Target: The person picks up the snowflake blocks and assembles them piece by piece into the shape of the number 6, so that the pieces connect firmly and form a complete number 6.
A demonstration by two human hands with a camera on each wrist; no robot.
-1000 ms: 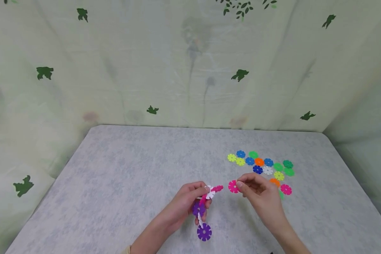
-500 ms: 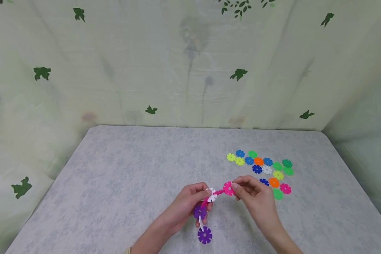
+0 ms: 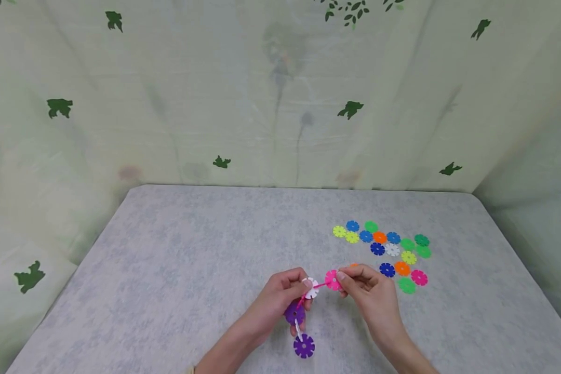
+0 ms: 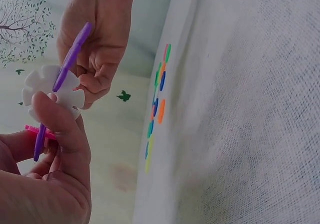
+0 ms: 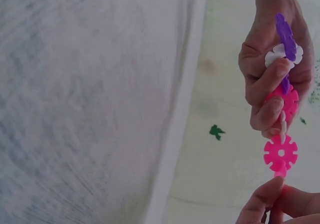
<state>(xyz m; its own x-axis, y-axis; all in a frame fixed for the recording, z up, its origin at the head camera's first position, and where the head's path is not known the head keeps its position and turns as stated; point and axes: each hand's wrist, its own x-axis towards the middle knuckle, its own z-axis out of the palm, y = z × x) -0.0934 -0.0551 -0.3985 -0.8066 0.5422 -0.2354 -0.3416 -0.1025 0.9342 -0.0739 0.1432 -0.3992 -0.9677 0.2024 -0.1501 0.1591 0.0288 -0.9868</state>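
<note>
My left hand (image 3: 280, 293) grips a chain of slotted flower-shaped plastic discs. Its thumb presses on a white disc (image 3: 312, 289). Below it, a purple disc (image 3: 294, 314) lies against the fingers, and another purple disc (image 3: 304, 346) hangs at the chain's lower end. Between thumb and fingers, my right hand (image 3: 371, 296) pinches a pink disc (image 3: 332, 280). That disc meets the edge of the chain's outer pink disc (image 5: 280, 153), which shows face-on in the right wrist view. In the left wrist view, a white disc (image 4: 50, 84) and a purple disc (image 4: 72, 57) interlock at an angle.
Loose discs in several colours lie flat on the grey table (image 3: 191, 249) at the right, among them a pink disc (image 3: 419, 278), a green disc (image 3: 406, 285) and a dark blue disc (image 3: 387, 270). An orange disc (image 3: 354, 265) is partly hidden behind the right hand. A printed curtain (image 3: 243, 104) hangs behind.
My right hand has moved left with its pink disc, closing the gap to the chain's end. The left hand stays nearly in place, the chain shifting slightly.
</note>
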